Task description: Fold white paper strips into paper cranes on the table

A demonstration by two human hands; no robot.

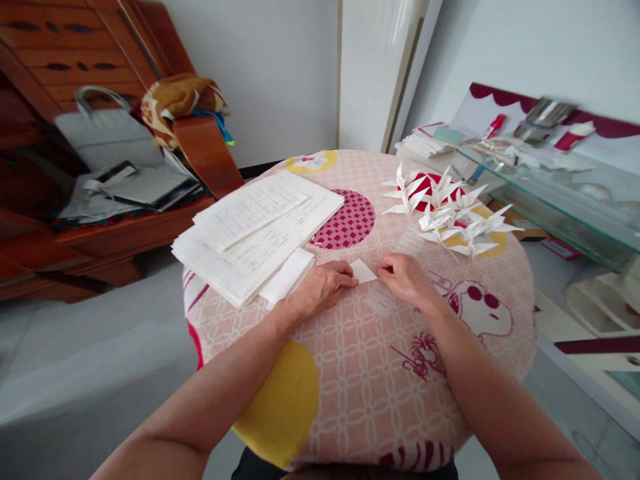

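A small piece of white folded paper (364,272) lies low on the cloth between my two hands. My left hand (324,288) has its fingers closed on the paper's left corner. At the opposite corner, the thumb and fingers of my right hand (403,277) are pinched together on the edge. Just left of my left hand, a few small white sheets (287,276) stick out from under a larger stack of written paper (255,247). Several white paper cranes (450,210) stand in a cluster beyond my right hand.
A round table with a pink patterned cloth (350,373) is in front of me. A glass-topped stand (565,207) with a metal pot (547,117) and papers adjoins it at right. At left, a wooden bench (145,230) holds a grey bag (105,137).
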